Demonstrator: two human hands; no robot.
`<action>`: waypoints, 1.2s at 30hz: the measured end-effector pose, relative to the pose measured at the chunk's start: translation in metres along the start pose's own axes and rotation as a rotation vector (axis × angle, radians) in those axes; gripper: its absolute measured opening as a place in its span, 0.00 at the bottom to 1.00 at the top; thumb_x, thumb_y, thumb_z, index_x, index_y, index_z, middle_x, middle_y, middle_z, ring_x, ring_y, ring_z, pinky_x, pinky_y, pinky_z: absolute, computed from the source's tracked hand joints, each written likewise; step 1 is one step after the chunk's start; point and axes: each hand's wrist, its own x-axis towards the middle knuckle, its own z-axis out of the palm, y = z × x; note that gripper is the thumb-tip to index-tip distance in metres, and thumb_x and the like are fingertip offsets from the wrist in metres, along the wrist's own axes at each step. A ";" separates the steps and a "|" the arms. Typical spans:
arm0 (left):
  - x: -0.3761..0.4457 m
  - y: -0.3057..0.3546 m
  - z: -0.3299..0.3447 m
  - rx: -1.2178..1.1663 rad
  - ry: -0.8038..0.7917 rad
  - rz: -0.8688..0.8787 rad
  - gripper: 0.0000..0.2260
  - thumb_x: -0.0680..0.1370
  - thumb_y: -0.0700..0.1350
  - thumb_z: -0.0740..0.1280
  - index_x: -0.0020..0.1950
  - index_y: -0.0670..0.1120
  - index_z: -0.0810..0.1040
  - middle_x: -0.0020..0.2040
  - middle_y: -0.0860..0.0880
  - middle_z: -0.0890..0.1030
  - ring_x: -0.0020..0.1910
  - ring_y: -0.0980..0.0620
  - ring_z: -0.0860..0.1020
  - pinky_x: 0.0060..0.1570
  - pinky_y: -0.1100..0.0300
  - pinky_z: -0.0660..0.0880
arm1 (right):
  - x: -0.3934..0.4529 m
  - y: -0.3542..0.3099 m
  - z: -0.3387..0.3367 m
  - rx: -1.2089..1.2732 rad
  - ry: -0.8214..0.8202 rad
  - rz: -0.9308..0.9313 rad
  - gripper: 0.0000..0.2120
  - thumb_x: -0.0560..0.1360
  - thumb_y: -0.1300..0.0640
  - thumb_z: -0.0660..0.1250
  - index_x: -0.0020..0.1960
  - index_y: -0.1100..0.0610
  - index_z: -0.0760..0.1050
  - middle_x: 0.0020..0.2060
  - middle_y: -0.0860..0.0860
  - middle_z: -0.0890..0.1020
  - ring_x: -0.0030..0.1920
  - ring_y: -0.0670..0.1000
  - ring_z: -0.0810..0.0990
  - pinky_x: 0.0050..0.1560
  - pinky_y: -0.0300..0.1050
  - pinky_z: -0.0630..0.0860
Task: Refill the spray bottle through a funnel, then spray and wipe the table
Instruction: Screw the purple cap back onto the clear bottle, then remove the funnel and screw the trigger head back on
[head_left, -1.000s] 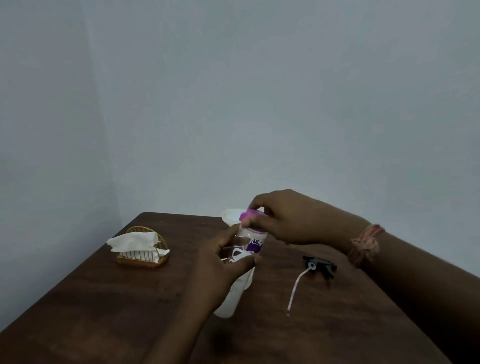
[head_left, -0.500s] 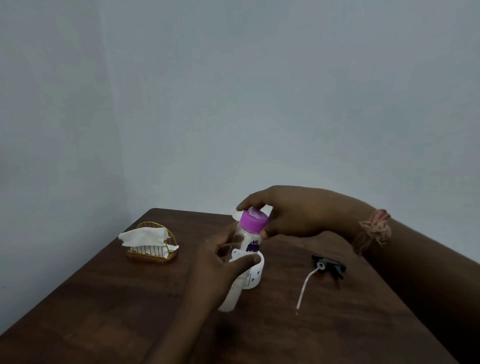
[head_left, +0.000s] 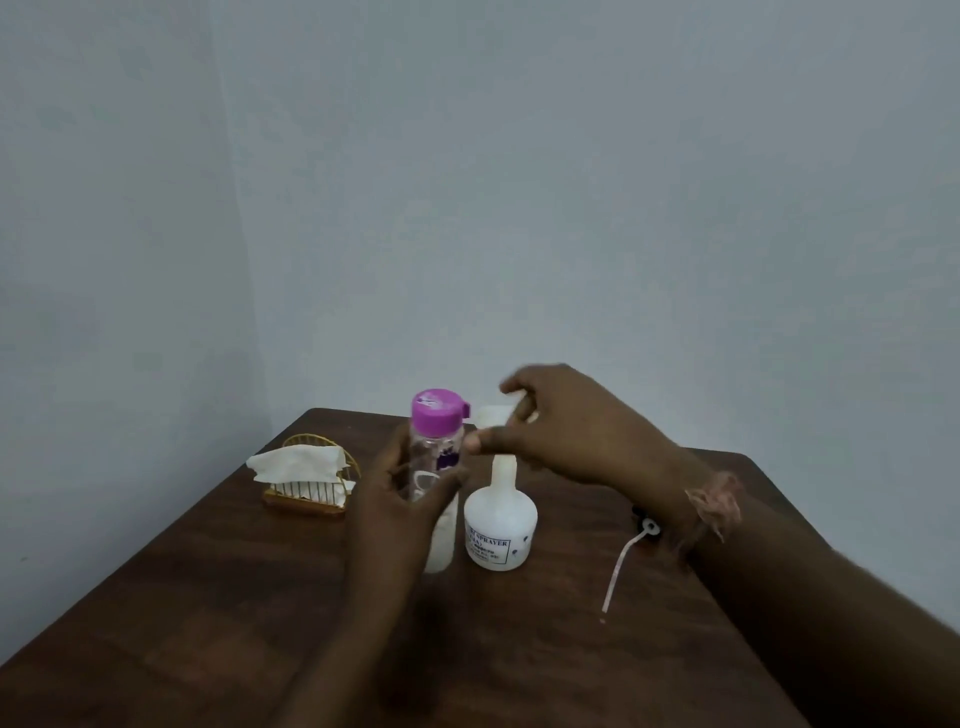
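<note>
Head | left hand (head_left: 400, 499) grips clear bottle (head_left: 434, 457) | round magenta cap (head_left: 438, 410)

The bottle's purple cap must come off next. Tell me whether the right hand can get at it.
Probably yes. The right hand hovers beside the purple cap, holding nothing; the left hand grips the bottle lower down, leaving the cap exposed.

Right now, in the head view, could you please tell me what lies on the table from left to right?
Napkin basket → clear bottle with the pink cap, held by the left hand → white spray bottle → spray head with its tube.
</note>
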 end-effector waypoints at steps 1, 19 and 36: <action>0.006 -0.009 -0.001 0.010 0.034 -0.007 0.21 0.70 0.49 0.80 0.61 0.54 0.80 0.50 0.56 0.85 0.50 0.59 0.83 0.48 0.57 0.81 | -0.002 0.014 0.006 0.009 -0.010 0.053 0.24 0.67 0.34 0.76 0.51 0.52 0.80 0.43 0.46 0.82 0.41 0.45 0.80 0.41 0.42 0.74; 0.087 -0.073 0.056 0.013 -0.053 -0.090 0.33 0.70 0.45 0.80 0.71 0.48 0.69 0.62 0.49 0.79 0.58 0.50 0.80 0.59 0.50 0.79 | 0.012 0.098 0.186 0.309 0.220 0.347 0.35 0.66 0.45 0.80 0.67 0.50 0.68 0.60 0.46 0.70 0.60 0.47 0.75 0.56 0.38 0.73; 0.126 -0.087 0.067 0.038 -0.058 -0.121 0.34 0.71 0.44 0.80 0.72 0.47 0.67 0.64 0.46 0.77 0.61 0.44 0.78 0.61 0.46 0.77 | -0.002 0.124 0.181 0.288 0.300 0.297 0.35 0.63 0.47 0.81 0.66 0.48 0.71 0.60 0.46 0.73 0.59 0.47 0.77 0.59 0.46 0.79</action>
